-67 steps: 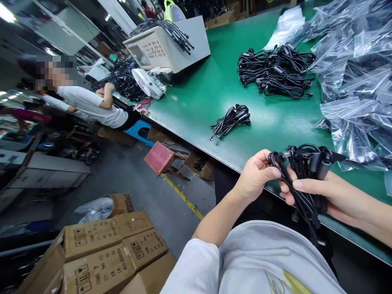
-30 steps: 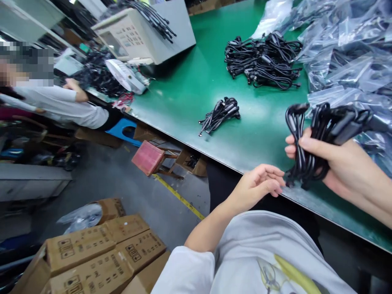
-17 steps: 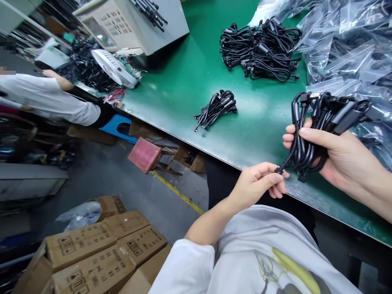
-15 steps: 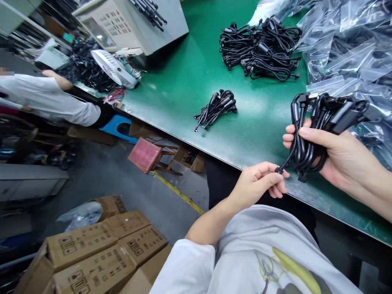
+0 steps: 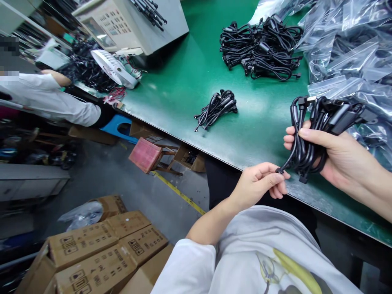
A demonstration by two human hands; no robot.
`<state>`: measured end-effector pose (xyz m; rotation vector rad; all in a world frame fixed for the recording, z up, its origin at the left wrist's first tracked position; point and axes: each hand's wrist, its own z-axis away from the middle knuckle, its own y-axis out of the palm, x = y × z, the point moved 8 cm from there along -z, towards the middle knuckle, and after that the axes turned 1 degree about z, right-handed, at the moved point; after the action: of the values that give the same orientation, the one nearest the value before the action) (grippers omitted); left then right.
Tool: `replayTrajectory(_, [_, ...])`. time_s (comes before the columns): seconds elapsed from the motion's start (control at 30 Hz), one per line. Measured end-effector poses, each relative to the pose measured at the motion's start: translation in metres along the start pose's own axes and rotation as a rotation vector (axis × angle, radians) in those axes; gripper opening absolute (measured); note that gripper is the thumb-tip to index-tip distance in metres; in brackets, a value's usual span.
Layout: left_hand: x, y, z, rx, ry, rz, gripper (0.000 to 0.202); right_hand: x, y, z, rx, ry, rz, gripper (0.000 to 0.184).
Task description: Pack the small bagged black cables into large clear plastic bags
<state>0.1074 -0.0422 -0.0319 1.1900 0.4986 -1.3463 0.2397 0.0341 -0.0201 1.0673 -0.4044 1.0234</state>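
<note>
A bunch of coiled black cables [image 5: 309,143] is gripped in my right hand [image 5: 343,157], thumb across the coils, above the near part of the green table [image 5: 171,98]. My left hand [image 5: 261,181] pinches a small black cable connector [image 5: 279,171] that hangs from the bunch at its lower left. A silvery plug end [image 5: 311,99] shows at the top of the bunch. To the left of it, a smaller bundle of black cables [image 5: 217,108] lies on the table, apart from both hands.
Farther back lies a large pile of black cables [image 5: 260,49]. Clear plastic bags [image 5: 355,53] are heaped at the right. A pale machine [image 5: 131,28] and a white fan [image 5: 112,67] stand at the left, near another person [image 5: 52,100]. Cardboard boxes [image 5: 101,249] and a stool [image 5: 145,155] are on the floor.
My hands keep the same hold, and the cable bunch tips very slightly. At the left, the other person has shifted a little.
</note>
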Motion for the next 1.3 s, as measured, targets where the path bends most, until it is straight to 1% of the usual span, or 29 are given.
replayTrajectory(0.17, [0.0,0.0,-0.001,0.011,0.006,0.019,0.047,-0.004,-0.004,-0.002,-0.053,0.008,-0.007,0.018])
replayTrajectory(0.33, [-0.006,0.0,-0.003,0.047,0.041,0.099,0.045,-0.011,-0.008,-0.004,-0.091,0.04,0.011,0.016])
replayTrajectory(0.5, [-0.007,-0.002,-0.004,0.048,0.027,0.13,0.046,-0.016,-0.012,-0.006,-0.118,0.066,0.032,0.015])
replayTrajectory(0.7, [-0.006,-0.002,-0.004,0.041,0.019,0.125,0.049,-0.017,-0.012,-0.006,-0.113,0.076,0.026,0.015])
replayTrajectory(0.97, [-0.003,-0.003,-0.005,0.009,-0.023,0.053,0.054,-0.017,-0.012,-0.005,-0.117,0.091,0.026,0.016])
replayTrajectory(1.03, [-0.006,-0.003,-0.004,-0.017,0.017,0.012,0.053,-0.018,-0.012,-0.005,-0.119,0.097,0.026,0.017])
replayTrajectory(1.07, [-0.009,-0.005,-0.003,-0.053,0.06,-0.022,0.052,-0.017,-0.011,-0.005,-0.115,0.093,0.023,0.017])
replayTrajectory(1.17, [-0.026,-0.015,0.005,-0.236,0.253,-0.166,0.048,-0.016,-0.009,-0.004,-0.092,0.068,0.031,0.02])
replayTrajectory(1.23, [-0.038,-0.019,0.011,-0.326,0.359,-0.246,0.046,-0.018,-0.008,-0.001,-0.076,0.069,0.057,0.023])
replayTrajectory(1.3, [-0.046,-0.021,0.014,-0.349,0.404,-0.275,0.04,-0.023,-0.007,0.002,-0.063,0.1,0.098,0.026])
